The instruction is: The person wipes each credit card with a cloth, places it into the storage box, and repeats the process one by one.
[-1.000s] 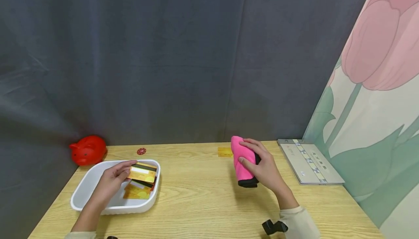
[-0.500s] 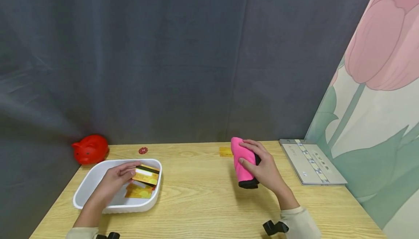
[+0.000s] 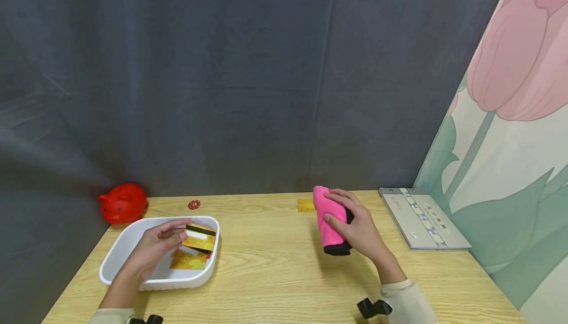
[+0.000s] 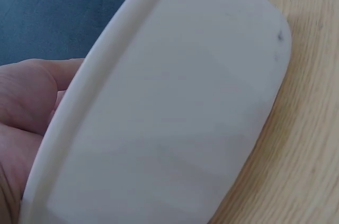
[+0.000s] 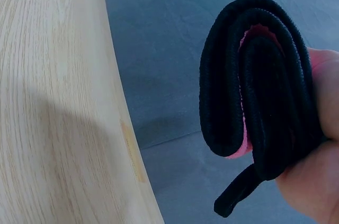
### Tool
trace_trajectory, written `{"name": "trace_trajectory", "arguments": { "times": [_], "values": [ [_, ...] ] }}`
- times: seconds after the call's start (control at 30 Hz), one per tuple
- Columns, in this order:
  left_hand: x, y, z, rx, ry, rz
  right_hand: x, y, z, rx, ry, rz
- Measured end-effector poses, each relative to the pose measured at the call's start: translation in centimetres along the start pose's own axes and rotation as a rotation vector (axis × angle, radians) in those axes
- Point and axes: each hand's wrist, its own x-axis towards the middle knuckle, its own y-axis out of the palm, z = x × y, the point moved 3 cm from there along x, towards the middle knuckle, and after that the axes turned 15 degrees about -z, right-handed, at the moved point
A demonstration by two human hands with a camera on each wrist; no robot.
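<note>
In the head view my left hand pinches a gold bank card with a dark stripe, above the right part of a white plastic tray. Under it, another gold card lies in the tray, partly covered. The left wrist view is mostly the tray's outer wall; it hides the fingertips and card. My right hand grips a folded pink towel with black edging, held above the table. In the right wrist view, the towel's black-edged layers and a black loop show.
A red piggy bank stands behind the tray at the left, with a red chip to its right. Another gold card lies behind the towel. A grey binder is at the right. A dark curtain hangs behind the table.
The card in my left hand has shifted slightly right and down over the tray, covering more of the cards below. My right hand keeps its grip on the towel, nearly still.
</note>
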Motion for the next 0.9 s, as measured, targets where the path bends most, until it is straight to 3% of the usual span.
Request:
{"name": "trace_trajectory", "arguments": {
  "times": [0.57, 0.9],
  "values": [
    [0.41, -0.07, 0.14, 0.143, 0.024, -0.102, 0.08, -0.08, -0.16, -0.008, 0.002, -0.002],
    [0.25, -0.33, -0.34, 0.180, 0.042, -0.093, 0.11, -0.29, -0.33, -0.024, 0.012, -0.001]
  ]
}}
